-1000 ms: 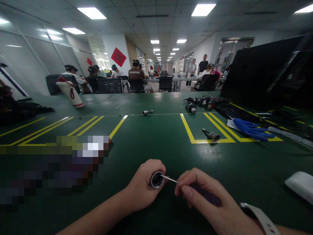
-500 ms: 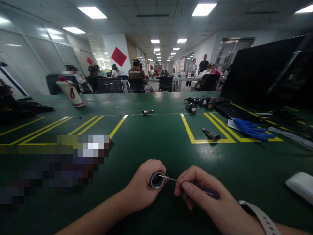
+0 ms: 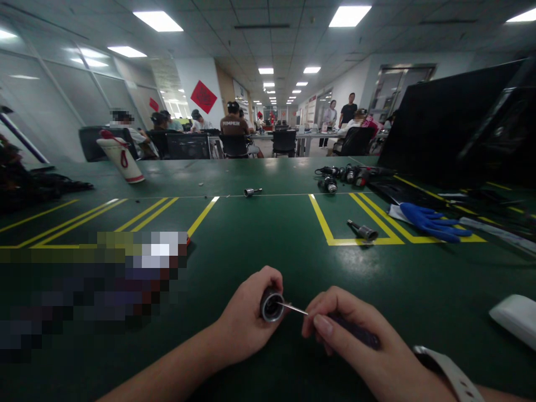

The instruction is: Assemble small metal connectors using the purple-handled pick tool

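Note:
My left hand (image 3: 253, 315) is wrapped around a dark hole saw (image 3: 267, 314), its round, bright-rimmed open end turned toward me. The rest of this metal cup is hidden in my palm. My right hand (image 3: 349, 329) grips a thin screwdriver (image 3: 360, 333) by its dark handle, index finger and thumb along the front. The slim shaft points left, and its tip reaches inside the cup's mouth. Whether the tip touches the inner wall I cannot tell. Another hole saw (image 3: 365, 231) with a shank lies beyond my right hand, on a yellow line.
A smaller shanked cup (image 3: 251, 192) lies mid-table. Dark power tools (image 3: 343, 176), a blue glove (image 3: 431, 221) and a large black panel (image 3: 452, 123) are at right. A white object (image 3: 517, 318) sits at the right edge, a tilted white holder (image 3: 121, 157) far left. People sit beyond.
The hole saw has shifted slightly right and turned a little, showing more of its side. My right hand and the screwdriver have moved slightly right and down; the tip remains inside the cup.

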`<state>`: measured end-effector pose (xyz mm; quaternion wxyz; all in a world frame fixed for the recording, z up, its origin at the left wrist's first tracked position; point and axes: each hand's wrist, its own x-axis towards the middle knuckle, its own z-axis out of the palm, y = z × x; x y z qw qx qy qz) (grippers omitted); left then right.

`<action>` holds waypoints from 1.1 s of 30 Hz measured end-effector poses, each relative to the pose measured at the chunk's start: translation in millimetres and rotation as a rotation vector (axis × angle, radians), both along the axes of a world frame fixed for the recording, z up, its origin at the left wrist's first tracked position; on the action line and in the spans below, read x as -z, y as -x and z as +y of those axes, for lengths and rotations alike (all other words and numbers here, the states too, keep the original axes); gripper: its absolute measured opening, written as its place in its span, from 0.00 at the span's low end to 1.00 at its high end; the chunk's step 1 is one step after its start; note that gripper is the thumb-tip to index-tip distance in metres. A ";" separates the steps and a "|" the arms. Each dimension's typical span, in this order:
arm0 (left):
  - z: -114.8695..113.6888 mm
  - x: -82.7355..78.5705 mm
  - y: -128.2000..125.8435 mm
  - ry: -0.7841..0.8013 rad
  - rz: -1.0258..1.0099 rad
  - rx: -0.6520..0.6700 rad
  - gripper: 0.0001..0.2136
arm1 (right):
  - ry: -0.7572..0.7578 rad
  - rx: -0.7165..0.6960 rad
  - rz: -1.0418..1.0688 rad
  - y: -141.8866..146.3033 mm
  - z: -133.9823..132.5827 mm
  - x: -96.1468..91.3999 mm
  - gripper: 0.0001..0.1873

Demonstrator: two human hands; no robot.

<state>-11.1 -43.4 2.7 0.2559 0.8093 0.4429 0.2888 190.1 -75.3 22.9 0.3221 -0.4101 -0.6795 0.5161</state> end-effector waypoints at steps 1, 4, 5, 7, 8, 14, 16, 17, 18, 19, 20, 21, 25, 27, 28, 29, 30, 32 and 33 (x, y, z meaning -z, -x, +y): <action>0.2 -0.3 -0.3 0.002 -0.008 0.003 0.06 | -0.018 0.011 -0.015 -0.3 0.0 -0.5 0.15; 1.3 -1.8 -1.2 -0.032 -0.020 0.068 0.05 | -0.126 0.028 -0.059 -1.0 -1.2 -2.6 0.14; 1.7 -2.4 -1.5 -0.042 -0.022 0.092 0.05 | -0.182 0.034 -0.072 -1.1 -2.0 -3.5 0.14; 2.2 -3.6 -2.0 -0.058 -0.020 0.120 0.05 | -0.290 0.042 -0.104 -1.4 -3.3 -5.7 0.12; 2.2 -4.2 -2.2 -0.061 -0.015 0.125 0.05 | -0.335 0.041 -0.126 -1.5 -3.9 -7.0 0.11; -1.0 -5.3 -2.2 -0.020 0.070 0.109 0.05 | -0.396 0.010 -0.212 -2.2 -6.1 -11.3 0.10; -1.8 -3.7 -2.0 -0.017 0.076 0.097 0.05 | -0.323 0.026 -0.188 -2.6 -6.1 -11.3 0.11; -2.0 -2.8 -1.9 -0.017 0.079 0.092 0.05 | -0.268 0.033 -0.172 -2.8 -5.7 -11.2 0.12; -2.1 -1.9 -1.8 -0.018 0.082 0.089 0.05 | -0.211 0.036 -0.153 -3.1 -5.0 -11.1 0.13; -2.1 -1.3 -1.7 -0.016 0.091 0.092 0.05 | -0.152 0.040 -0.133 -3.4 -4.0 -10.8 0.14; -1.9 -1.0 -1.6 -0.015 0.100 0.097 0.05 | -0.093 0.043 -0.108 -3.6 -2.8 -10.6 0.14; -1.7 -1.0 -1.5 -0.018 0.108 0.100 0.05 | -0.033 0.049 -0.079 -3.6 -1.4 -10.1 0.15; -1.2 -3.2 -1.0 -0.032 0.124 0.117 0.05 | 0.180 0.063 0.115 -1.2 4.2 -7.1 0.14; -1.2 -4.0 -0.8 -0.038 0.119 0.123 0.04 | 0.260 0.072 0.216 0.5 6.3 -5.4 0.12; -1.3 -4.2 -0.8 -0.039 0.118 0.126 0.04 | 0.288 0.078 0.250 1.2 7.0 -4.7 0.12; -1.4 -4.2 -0.8 -0.040 0.117 0.126 0.04 | 0.309 0.078 0.268 1.6 7.3 -4.4 0.12; -1.5 -4.1 -0.9 -0.039 0.119 0.127 0.04 | 0.314 0.075 0.270 1.7 7.3 -4.4 0.12; -1.7 -3.5 -1.3 -0.042 0.124 0.120 0.04 | 0.265 0.074 0.231 1.1 5.8 -5.7 0.12; -1.7 -3.2 -1.5 -0.043 0.129 0.113 0.04 | 0.216 0.073 0.191 0.4 4.6 -6.8 0.13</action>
